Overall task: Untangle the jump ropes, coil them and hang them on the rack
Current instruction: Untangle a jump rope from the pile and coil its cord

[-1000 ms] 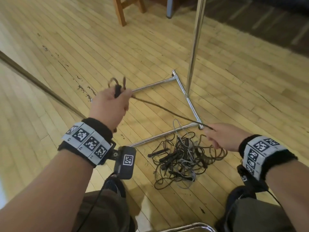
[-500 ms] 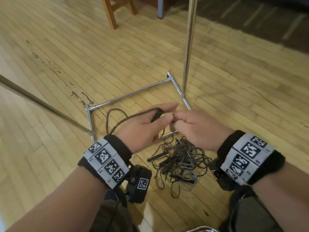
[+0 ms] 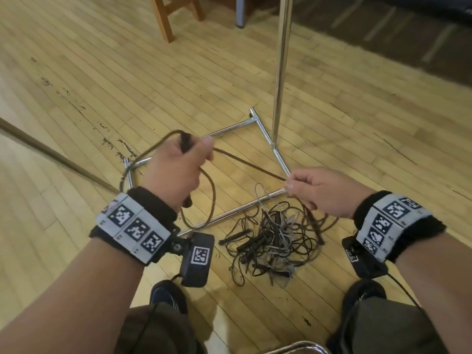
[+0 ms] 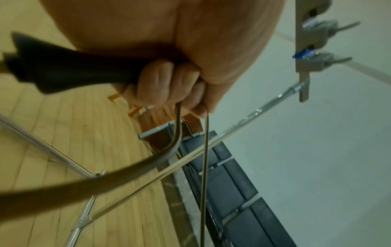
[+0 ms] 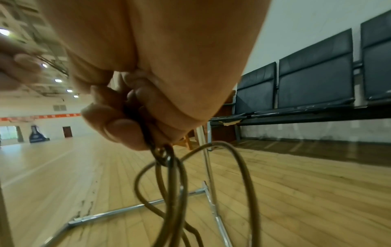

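A brown jump rope (image 3: pixel 249 164) stretches between my two hands above the floor. My left hand (image 3: pixel 178 169) grips its black handle (image 4: pixel 69 70) together with a loop of the rope (image 3: pixel 213 200) that hangs down beside my wrist. My right hand (image 3: pixel 321 192) pinches the rope farther along, and the rope (image 5: pixel 169 183) drops from its fingers toward the tangled pile of jump ropes (image 3: pixel 270 238) on the floor. The chrome rack's pole (image 3: pixel 281 62) rises from its base frame (image 3: pixel 268 139) just beyond my hands.
The floor is wooden boards. A wooden chair leg (image 3: pixel 162 19) stands at the back. Dark bench seats (image 5: pixel 313 75) line the wall to the right. My shoes (image 3: pixel 166 295) are near the pile. A chrome chair edge (image 3: pixel 298 347) shows at the bottom.
My hands, which had met in the middle, have drawn apart again. The rope is now stretched between them and a loop hangs from my left hand.
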{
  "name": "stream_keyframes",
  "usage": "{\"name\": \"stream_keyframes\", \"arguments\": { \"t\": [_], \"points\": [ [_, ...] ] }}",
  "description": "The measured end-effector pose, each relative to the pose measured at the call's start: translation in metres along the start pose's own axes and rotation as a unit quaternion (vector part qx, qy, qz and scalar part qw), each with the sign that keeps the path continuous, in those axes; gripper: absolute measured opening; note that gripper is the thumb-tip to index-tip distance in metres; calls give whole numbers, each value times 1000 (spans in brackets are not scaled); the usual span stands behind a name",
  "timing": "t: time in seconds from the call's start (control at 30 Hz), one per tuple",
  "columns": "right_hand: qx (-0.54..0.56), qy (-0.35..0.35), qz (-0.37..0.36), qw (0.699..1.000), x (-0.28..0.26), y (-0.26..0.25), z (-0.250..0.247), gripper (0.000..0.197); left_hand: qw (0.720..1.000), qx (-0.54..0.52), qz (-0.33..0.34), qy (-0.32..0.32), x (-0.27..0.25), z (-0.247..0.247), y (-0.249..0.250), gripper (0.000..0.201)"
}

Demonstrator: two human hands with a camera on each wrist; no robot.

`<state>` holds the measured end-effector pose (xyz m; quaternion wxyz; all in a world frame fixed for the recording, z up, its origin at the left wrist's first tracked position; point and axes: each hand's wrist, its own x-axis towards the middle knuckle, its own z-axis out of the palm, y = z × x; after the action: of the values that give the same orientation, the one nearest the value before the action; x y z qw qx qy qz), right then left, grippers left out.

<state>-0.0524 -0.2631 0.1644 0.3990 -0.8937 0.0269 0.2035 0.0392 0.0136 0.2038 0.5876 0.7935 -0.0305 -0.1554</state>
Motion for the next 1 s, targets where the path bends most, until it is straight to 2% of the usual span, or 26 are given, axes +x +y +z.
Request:
{"name": "stream_keyframes", "arguments": {
  "t": [0.07, 0.2, 0.23, 0.27, 0.33, 0.4, 0.5, 0.57, 0.63, 0.67, 0.73, 0.87, 0.93, 1.0],
  "points": [
    [-35, 3, 17, 999, 1, 14, -1, 35, 994, -91, -20, 57, 5, -15, 1, 24],
    [-139, -8, 100, 985, 0, 39, 0, 38, 958, -195, -58, 203, 21, -70, -4, 19],
    [-155, -8, 119, 981, -1, 43, 0, 39, 954, -195, -71, 217, 25, -79, -9, 17],
    [-164, -8, 131, 978, -2, 44, 0, 40, 959, -150, -92, 222, 27, -83, -15, 16],
    [-159, -14, 134, 978, 0, 36, 5, 39, 973, 48, -134, 179, 25, -76, -27, 29],
    [-147, -25, 109, 983, 5, 16, 10, 32, 975, 173, -115, 82, 14, -51, -30, 38],
    [-73, -35, 64, 995, 11, -22, 21, 28, 982, 168, -47, -71, -2, -11, -21, 33],
    [2, -33, 25, 999, 13, -40, 25, 26, 968, 187, -7, -166, -10, 7, -14, 28],
    [55, -23, -2, 998, 12, -51, 26, 24, 955, 183, 14, -235, -15, 18, -7, 24],
    [71, -16, -8, 997, 10, -53, 26, 24, 952, 176, 17, -250, -16, 21, -6, 21],
    [86, -1, -17, 996, 7, -53, 24, 24, 955, 172, 17, -243, -14, 26, -6, 15],
    [93, -1, -32, 995, 2, -43, 21, 23, 965, 192, 28, -178, -6, 24, -7, 27],
    [69, -10, -8, 998, 3, -31, 17, 27, 980, 160, 15, -121, -1, 17, -8, 29],
    [8, -12, 26, 1000, 4, -14, 9, 26, 997, 59, -19, -36, 9, 4, -9, 29]
  ]
}}
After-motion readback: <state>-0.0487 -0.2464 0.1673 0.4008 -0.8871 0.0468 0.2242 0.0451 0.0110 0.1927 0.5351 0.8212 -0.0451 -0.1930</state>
